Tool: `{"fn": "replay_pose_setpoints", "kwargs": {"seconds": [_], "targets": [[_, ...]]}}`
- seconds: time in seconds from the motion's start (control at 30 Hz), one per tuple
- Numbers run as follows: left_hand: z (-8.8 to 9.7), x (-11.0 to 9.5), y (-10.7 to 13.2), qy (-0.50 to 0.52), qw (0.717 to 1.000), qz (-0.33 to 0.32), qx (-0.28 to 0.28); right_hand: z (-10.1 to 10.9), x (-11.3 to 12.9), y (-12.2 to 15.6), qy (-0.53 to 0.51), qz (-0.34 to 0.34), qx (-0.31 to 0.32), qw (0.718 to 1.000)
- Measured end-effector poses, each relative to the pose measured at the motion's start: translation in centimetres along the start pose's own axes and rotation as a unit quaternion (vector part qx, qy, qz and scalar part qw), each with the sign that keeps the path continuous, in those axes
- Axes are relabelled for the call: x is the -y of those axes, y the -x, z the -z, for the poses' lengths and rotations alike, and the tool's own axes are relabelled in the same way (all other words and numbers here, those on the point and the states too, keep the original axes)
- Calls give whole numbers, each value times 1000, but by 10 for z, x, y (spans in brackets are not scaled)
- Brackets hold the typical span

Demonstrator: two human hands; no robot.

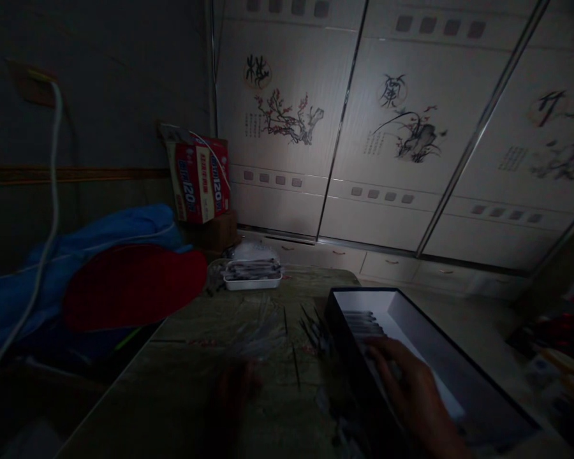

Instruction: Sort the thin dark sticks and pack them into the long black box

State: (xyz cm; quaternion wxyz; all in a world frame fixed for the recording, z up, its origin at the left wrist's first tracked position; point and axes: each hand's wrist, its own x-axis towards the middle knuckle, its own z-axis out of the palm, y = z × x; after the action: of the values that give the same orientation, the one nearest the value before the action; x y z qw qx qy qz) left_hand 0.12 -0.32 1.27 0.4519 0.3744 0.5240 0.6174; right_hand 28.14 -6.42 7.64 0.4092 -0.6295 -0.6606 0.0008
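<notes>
My right hand (409,386) reaches over the near left wall of a dark-edged box (435,325) with a pale inside. Its fingers are curled together at the end of a row of thin, pen-like sticks (363,324) lying in the box; what they hold, if anything, is hidden. My left hand (239,379) is dark and smeared over the table, close to a crumpled clear plastic wrapper (258,341). Several loose dark sticks (313,328) lie left of the box, and a thin one (295,366) lies between the hands.
A white tray (253,285) full of similar sticks stands at the back of the table (172,382). To the left are a red oval pad (134,287), blue cloth (110,226) and a white cable (55,159). Cartons (201,178) stand by the wardrobe (287,153). The room is dim.
</notes>
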Motion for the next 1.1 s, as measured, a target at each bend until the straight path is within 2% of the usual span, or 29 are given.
{"fn": "replay_pose_setpoints", "kwargs": {"seconds": [0.07,0.1,0.2,0.4,0.53,0.67,0.8,0.9,0.97,1.03,1.1], "targets": [[6,-2,0,-3,999,-17,-29,-20,32,9,-57,8,25,998],[9,-3,0,-3,999,-25,-41,-32,45,13,-80,9,62,995],[15,-6,-2,-7,997,-43,-63,-75,71,20,-118,8,130,984],[19,1,-6,-14,997,-47,-67,-158,89,12,-7,60,146,987],[20,9,-7,-40,997,-39,-55,-184,97,4,25,63,137,988],[20,11,-5,-106,990,-69,-54,-187,100,5,40,65,140,987],[17,12,-4,-190,969,-150,-51,-175,93,9,36,63,150,986],[14,18,-1,-254,942,-221,12,-159,83,14,-7,50,143,988],[11,23,2,-298,918,-256,55,-148,77,18,-73,46,115,990],[10,27,4,-330,899,-275,82,-139,72,21,-142,43,90,985],[9,29,5,-341,892,-277,104,-133,69,23,-194,27,75,978]]}}
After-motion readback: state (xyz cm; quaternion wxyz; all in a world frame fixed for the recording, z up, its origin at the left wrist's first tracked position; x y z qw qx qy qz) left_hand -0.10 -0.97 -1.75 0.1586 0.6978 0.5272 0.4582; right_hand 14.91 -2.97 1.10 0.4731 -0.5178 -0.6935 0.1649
